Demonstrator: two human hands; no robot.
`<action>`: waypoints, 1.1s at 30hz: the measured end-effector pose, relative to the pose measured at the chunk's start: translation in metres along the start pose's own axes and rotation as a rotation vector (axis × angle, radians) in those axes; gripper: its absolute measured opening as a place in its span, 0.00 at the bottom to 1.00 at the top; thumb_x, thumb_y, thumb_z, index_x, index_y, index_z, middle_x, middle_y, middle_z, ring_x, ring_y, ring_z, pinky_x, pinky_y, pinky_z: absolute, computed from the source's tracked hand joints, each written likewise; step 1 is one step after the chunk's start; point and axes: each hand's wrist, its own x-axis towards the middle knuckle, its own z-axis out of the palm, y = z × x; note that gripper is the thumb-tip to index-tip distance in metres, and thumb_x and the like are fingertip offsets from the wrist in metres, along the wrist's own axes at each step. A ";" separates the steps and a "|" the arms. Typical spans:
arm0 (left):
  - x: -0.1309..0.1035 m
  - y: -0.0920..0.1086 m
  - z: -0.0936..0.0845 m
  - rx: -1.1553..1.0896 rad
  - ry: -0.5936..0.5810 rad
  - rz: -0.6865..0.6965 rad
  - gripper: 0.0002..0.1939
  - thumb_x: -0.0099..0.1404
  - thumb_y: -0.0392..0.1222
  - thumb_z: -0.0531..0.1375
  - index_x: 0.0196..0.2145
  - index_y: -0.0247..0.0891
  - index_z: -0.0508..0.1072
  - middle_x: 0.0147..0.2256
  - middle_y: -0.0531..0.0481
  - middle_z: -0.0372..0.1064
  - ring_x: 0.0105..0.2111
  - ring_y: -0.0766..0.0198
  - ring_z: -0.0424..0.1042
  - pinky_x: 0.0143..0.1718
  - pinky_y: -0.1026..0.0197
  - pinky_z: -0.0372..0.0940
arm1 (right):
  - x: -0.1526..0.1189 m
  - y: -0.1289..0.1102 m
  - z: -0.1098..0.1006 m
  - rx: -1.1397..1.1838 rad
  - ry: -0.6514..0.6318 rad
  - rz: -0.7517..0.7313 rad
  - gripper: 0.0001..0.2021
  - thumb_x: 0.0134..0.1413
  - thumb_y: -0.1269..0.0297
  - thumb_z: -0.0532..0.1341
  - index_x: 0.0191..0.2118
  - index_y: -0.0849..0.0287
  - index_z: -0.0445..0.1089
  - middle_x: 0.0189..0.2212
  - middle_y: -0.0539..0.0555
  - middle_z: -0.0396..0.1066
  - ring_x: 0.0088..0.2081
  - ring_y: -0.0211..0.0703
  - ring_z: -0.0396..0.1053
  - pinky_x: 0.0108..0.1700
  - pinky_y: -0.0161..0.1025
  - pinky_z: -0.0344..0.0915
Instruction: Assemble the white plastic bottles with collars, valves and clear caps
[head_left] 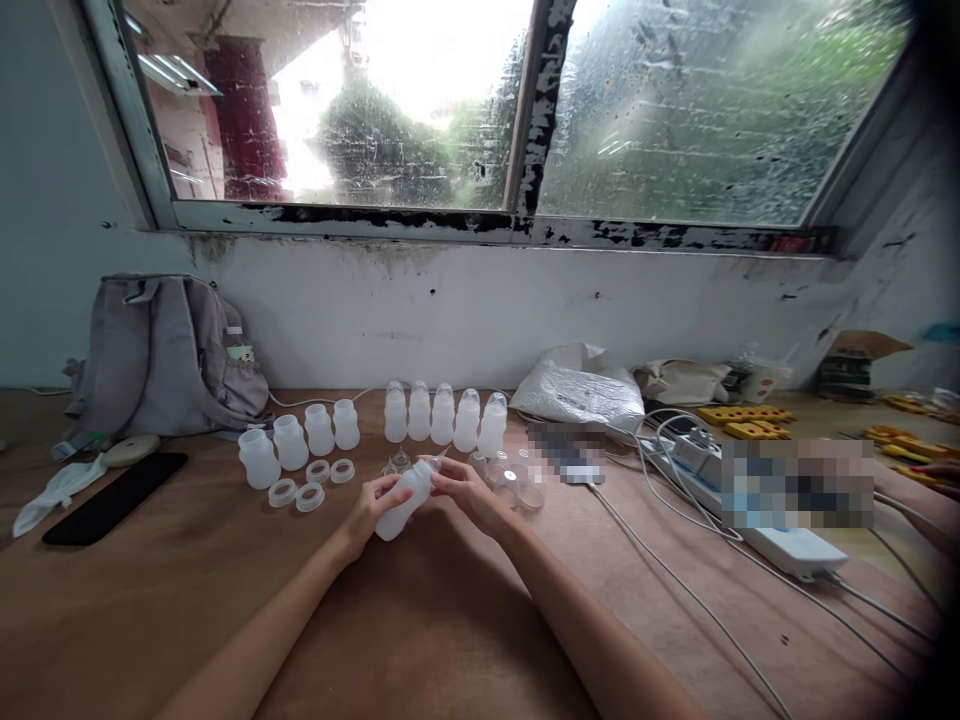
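My left hand (375,505) is wrapped round the body of a frosted white baby bottle (399,514), tilted with its top toward the upper right. My right hand (466,488) has its fingers closed on the ring at the bottle's neck, where a clear nipple partly shows. Just beyond the bottle lie some clear nipples (399,461). Clear round caps (530,496) rest beside my right hand, partly hidden by it. Several open bottles (259,462) stand at the left, with several white rings (310,497) in front of them. Several capped bottles (442,415) stand in a row behind.
A grey backpack (161,350) leans on the wall, near a black phone-like slab (116,498) and a white wrapper (58,495). At right are a silver pouch (577,390), a white power strip (787,548) with cables, and yellow parts (754,428). Another person's arm (919,510) shows far right.
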 end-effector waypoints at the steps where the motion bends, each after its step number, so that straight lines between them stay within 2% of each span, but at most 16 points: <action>1: 0.000 0.000 0.001 0.035 0.018 0.028 0.22 0.55 0.52 0.56 0.40 0.30 0.70 0.28 0.46 0.71 0.25 0.62 0.69 0.24 0.63 0.62 | 0.000 -0.001 0.001 0.008 -0.013 -0.007 0.15 0.43 0.57 0.62 0.38 0.59 0.69 0.35 0.53 0.69 0.39 0.43 0.65 0.41 0.39 0.59; 5: -0.003 0.003 0.009 0.294 0.184 0.211 0.21 0.53 0.49 0.59 0.42 0.34 0.70 0.37 0.45 0.71 0.38 0.55 0.69 0.39 0.59 0.63 | 0.001 0.001 0.005 -0.027 0.068 -0.067 0.13 0.44 0.56 0.61 0.34 0.60 0.70 0.32 0.53 0.69 0.37 0.43 0.65 0.41 0.38 0.59; 11: -0.012 0.007 0.018 0.427 0.294 0.276 0.25 0.53 0.48 0.59 0.48 0.37 0.66 0.44 0.45 0.69 0.43 0.53 0.67 0.45 0.56 0.61 | 0.002 0.006 0.007 -0.171 0.145 -0.135 0.15 0.46 0.54 0.59 0.37 0.59 0.69 0.33 0.53 0.70 0.35 0.43 0.65 0.38 0.38 0.60; 14: -0.012 0.006 0.019 0.442 0.330 0.294 0.25 0.52 0.48 0.59 0.48 0.38 0.66 0.45 0.45 0.68 0.45 0.53 0.66 0.46 0.56 0.60 | 0.003 0.006 0.004 -0.335 0.160 -0.180 0.15 0.48 0.53 0.57 0.36 0.58 0.70 0.32 0.53 0.70 0.33 0.43 0.65 0.37 0.39 0.60; 17: -0.009 0.004 0.017 0.437 0.370 0.288 0.24 0.52 0.48 0.59 0.47 0.38 0.66 0.44 0.46 0.68 0.44 0.55 0.67 0.45 0.59 0.59 | 0.005 0.004 -0.008 -0.628 0.220 -0.289 0.13 0.49 0.55 0.56 0.37 0.56 0.70 0.34 0.54 0.70 0.37 0.46 0.64 0.41 0.42 0.58; 19: -0.007 0.002 0.015 0.405 0.400 0.246 0.23 0.53 0.49 0.59 0.46 0.37 0.66 0.42 0.46 0.69 0.42 0.56 0.68 0.43 0.60 0.60 | 0.007 0.004 -0.018 -0.863 0.346 -0.329 0.13 0.52 0.58 0.54 0.42 0.56 0.68 0.37 0.56 0.69 0.42 0.49 0.62 0.46 0.45 0.54; 22: -0.004 0.000 0.011 0.354 0.433 0.190 0.22 0.52 0.50 0.59 0.43 0.36 0.67 0.39 0.47 0.70 0.39 0.56 0.68 0.40 0.61 0.60 | 0.006 0.007 -0.034 -1.225 0.564 -0.250 0.14 0.51 0.65 0.53 0.44 0.60 0.66 0.43 0.62 0.66 0.50 0.55 0.55 0.53 0.54 0.42; 24: -0.003 -0.001 0.009 0.343 0.441 0.187 0.22 0.52 0.50 0.59 0.42 0.36 0.68 0.39 0.47 0.70 0.39 0.56 0.68 0.40 0.61 0.60 | 0.006 0.011 -0.041 -1.417 0.621 -0.175 0.13 0.49 0.67 0.54 0.41 0.62 0.68 0.46 0.64 0.64 0.54 0.58 0.50 0.54 0.59 0.32; 26: -0.003 -0.001 0.009 0.344 0.442 0.185 0.22 0.51 0.50 0.59 0.42 0.35 0.68 0.38 0.46 0.70 0.38 0.56 0.68 0.39 0.61 0.61 | 0.006 0.015 -0.045 -1.519 0.619 -0.130 0.09 0.47 0.68 0.56 0.36 0.61 0.69 0.48 0.64 0.62 0.55 0.59 0.47 0.54 0.60 0.27; 29: -0.004 0.000 0.009 0.338 0.424 0.183 0.23 0.51 0.50 0.59 0.43 0.36 0.68 0.39 0.46 0.70 0.38 0.56 0.69 0.38 0.61 0.61 | 0.007 0.017 -0.046 -1.444 0.599 -0.184 0.06 0.46 0.68 0.57 0.32 0.59 0.68 0.46 0.61 0.65 0.54 0.58 0.50 0.54 0.60 0.32; 31: -0.004 0.000 0.009 0.326 0.402 0.183 0.23 0.51 0.49 0.60 0.43 0.36 0.69 0.40 0.47 0.70 0.39 0.55 0.69 0.39 0.61 0.62 | 0.009 0.013 -0.045 -1.217 0.601 -0.293 0.08 0.47 0.65 0.57 0.35 0.58 0.67 0.41 0.60 0.68 0.49 0.55 0.57 0.52 0.56 0.44; 33: -0.004 0.000 0.009 0.312 0.373 0.185 0.22 0.51 0.48 0.60 0.43 0.35 0.70 0.40 0.47 0.71 0.41 0.55 0.68 0.40 0.61 0.62 | 0.010 0.008 -0.043 -0.899 0.634 -0.381 0.12 0.48 0.60 0.57 0.39 0.58 0.64 0.38 0.59 0.68 0.43 0.51 0.63 0.46 0.50 0.55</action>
